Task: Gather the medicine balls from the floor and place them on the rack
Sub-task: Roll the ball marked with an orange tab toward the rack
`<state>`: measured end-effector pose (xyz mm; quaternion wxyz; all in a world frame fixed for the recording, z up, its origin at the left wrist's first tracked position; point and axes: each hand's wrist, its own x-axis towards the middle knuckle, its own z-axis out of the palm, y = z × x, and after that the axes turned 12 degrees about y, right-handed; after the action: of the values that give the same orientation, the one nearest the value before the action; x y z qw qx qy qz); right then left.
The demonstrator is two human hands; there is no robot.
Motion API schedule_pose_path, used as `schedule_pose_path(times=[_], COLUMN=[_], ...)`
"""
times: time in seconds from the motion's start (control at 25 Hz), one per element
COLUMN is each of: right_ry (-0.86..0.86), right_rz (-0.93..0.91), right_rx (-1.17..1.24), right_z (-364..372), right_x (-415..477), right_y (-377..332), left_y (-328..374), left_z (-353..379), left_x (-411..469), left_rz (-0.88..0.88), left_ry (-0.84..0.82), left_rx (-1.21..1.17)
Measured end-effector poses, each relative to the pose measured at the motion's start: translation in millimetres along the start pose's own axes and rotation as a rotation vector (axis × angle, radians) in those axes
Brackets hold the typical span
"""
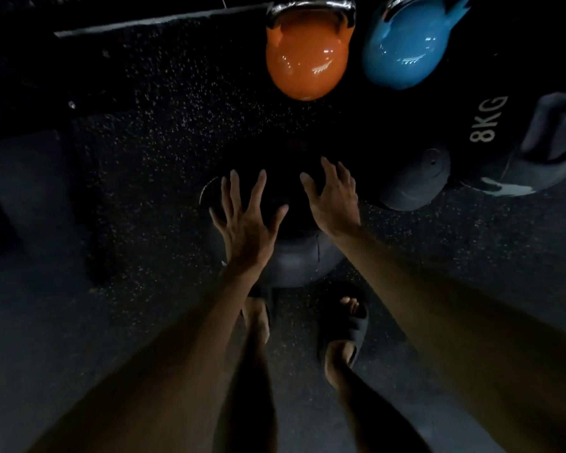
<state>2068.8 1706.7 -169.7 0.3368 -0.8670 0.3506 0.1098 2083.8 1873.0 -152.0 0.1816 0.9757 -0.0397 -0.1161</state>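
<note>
Two bare forearms reach down from the bottom edge, the nearest things in view, each ending in a hand over a dark ball; below and between them stand the person's feet, the right one in a black sandal [350, 325], toes just short of the ball.

The speckled black rubber floor [144, 158] fills most of the picture; at the right edge a large dark ball marked "8KG" [504, 142] lies on it, with grey patches on its skin; the medicine ball [294, 263] under the hands sits on the floor in the middle, just ahead of the feet; it is black to dark grey, matt, with a seam curving down its near side, and its top is lost in shadow.

Beyond it stand an orange kettlebell [306, 63] and, just beside that to the right, a blue kettlebell [402, 50], both glossy with chrome handles; a smaller dark rounded weight [412, 184] lies between the medicine ball and the 8KG ball, close to the right hand.

The left hand [245, 223] has its fingers spread wide over the ball's left side; the right hand [334, 204] is likewise spread over its right side; whether the palms touch the ball cannot be told in the gloom.
</note>
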Motion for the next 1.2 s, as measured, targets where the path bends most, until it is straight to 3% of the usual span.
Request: schedule_pose_path(times=[0.12, 0.24, 0.36, 0.48, 0.64, 0.88, 1.0, 1.2], right_ry=[0.120, 0.119, 0.132, 0.053, 0.099, 0.072, 0.046, 0.190], right_rz=[-0.048, 0.121, 0.203, 0.299, 0.378, 0.495, 0.548, 0.624], right_rx=[0.008, 0.127, 0.122, 0.100, 0.111, 0.194, 0.245, 0.311], right_z=[-3, 5, -2, -22, -38, -133, -176, -215], right_x=[-40, -45, -8, 25, 0, -175, -286, -503], right_y=[4, -7, -19, -25, -44, -65, -77, -98], left_y=[26, 49, 37, 12, 18, 86, 122, 138], left_z=[-5, -12, -21, -30, -56, -170, -232, -313], left_x=[71, 119, 106, 81, 97, 54, -13, -172], left_rz=[-0.076, -0.109, 0.154, 0.405, 0.399, 0.601, 0.799, 1.083], left_ry=[-0.083, -0.068, -0.014, -0.099, -0.371, -0.560, -0.671, -0.810], left_rx=[-0.020, -0.049, -0.019, 0.067, 0.104, 0.200, 0.266, 0.429])
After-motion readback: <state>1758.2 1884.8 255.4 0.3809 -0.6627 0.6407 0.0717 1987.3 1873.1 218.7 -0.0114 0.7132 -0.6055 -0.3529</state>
